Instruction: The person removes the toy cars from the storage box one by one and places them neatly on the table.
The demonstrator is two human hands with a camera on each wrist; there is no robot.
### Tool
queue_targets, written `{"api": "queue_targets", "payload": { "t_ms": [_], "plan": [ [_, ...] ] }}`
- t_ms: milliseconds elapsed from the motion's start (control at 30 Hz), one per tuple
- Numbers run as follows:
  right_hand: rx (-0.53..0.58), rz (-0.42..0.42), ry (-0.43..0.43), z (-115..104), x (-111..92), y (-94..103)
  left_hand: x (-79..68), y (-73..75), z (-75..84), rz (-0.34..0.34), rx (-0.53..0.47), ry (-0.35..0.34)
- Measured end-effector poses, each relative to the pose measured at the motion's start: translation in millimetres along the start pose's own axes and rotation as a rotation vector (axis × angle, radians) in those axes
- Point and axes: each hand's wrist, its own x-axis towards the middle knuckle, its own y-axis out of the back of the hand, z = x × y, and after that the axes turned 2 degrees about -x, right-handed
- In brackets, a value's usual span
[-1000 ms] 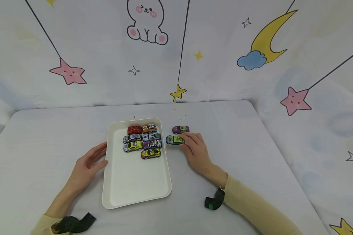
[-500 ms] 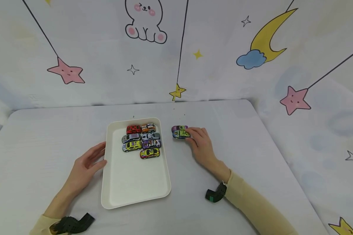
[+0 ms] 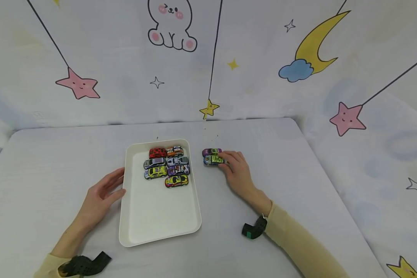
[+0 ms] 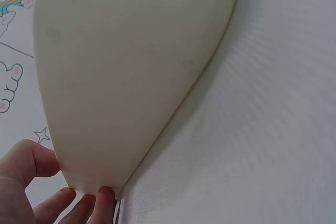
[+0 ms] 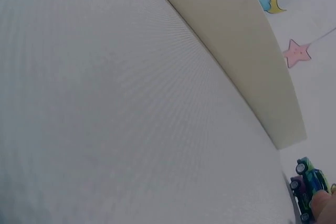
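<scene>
On the table to the right of the tray, my right hand point(image 3: 241, 173) pinches the right end of a green and blue toy car point(image 3: 211, 160) between thumb and fingers. Right behind that car stands a purple and green toy car point(image 3: 210, 151). In the right wrist view, the green and blue car point(image 5: 313, 178) overlaps the purple one point(image 5: 298, 186), and only a fingertip point(image 5: 320, 201) shows. My left hand point(image 3: 99, 199) rests along the left side of the white tray point(image 3: 125, 216). In the left wrist view its fingertips point(image 4: 106, 192) touch the tray's outer wall point(image 4: 131, 77).
Several toy cars stand in the tray's far part: a red one point(image 3: 158, 153), an orange and white one point(image 3: 175, 151), a yellow one point(image 3: 155, 172) and a red and yellow one point(image 3: 177, 181) among them. A printed backdrop point(image 3: 257, 88) rises behind the table.
My right hand has moved a little right and back with the green and blue car, bringing it up against the purple one. My left hand has stayed at the tray.
</scene>
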Motion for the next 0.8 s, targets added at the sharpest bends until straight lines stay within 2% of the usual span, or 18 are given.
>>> {"api": "queue_targets", "payload": {
  "t_ms": [467, 800],
  "plan": [
    [0.001, -0.016, -0.017, 1.9, 0.3, -0.6, 0.3, 0.9, -1.6, 0.001, 0.048, 0.048],
    [0.018, -0.033, -0.05, 0.5, -0.7, -0.1, 0.2, 0.3, 1.3, 0.001, 0.03, 0.01]
  ]
}}
